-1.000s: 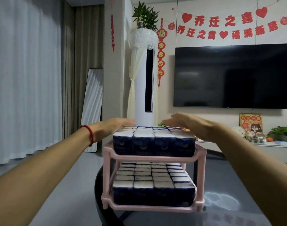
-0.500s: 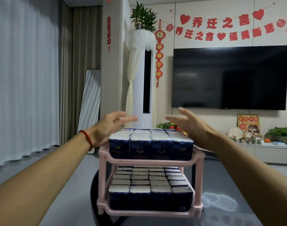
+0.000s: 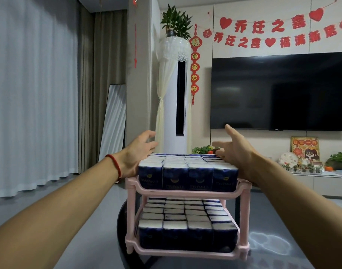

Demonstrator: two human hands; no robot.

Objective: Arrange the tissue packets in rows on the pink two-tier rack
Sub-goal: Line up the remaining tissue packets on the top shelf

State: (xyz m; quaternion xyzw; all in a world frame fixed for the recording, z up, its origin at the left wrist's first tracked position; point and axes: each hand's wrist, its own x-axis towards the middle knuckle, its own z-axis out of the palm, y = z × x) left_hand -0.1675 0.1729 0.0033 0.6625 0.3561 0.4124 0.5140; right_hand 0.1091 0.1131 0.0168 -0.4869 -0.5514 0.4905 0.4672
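The pink two-tier rack (image 3: pixel 187 193) stands on a dark glossy table right in front of me. Dark blue tissue packets with white tops fill its top tier (image 3: pixel 187 171) in tight rows, and more packets fill the bottom tier (image 3: pixel 187 226) the same way. My left hand (image 3: pixel 138 154) is at the left side of the top rows, fingers spread, its palm against the outer packets. On the right side my right hand (image 3: pixel 234 150) mirrors it, fingers apart, thumb raised. Neither hand holds a packet.
The dark table (image 3: pixel 279 247) runs out to the right of the rack, and its rounded edge falls away to grey floor on the left. Behind stand a white tower air conditioner (image 3: pixel 176 105), a wall television (image 3: pixel 280 92) and a low cabinet (image 3: pixel 321 181) with ornaments.
Both hands lifted off the top of the upper packets and moved apart to the left and right sides of the stack, fingers opening. The view tilted up slightly.
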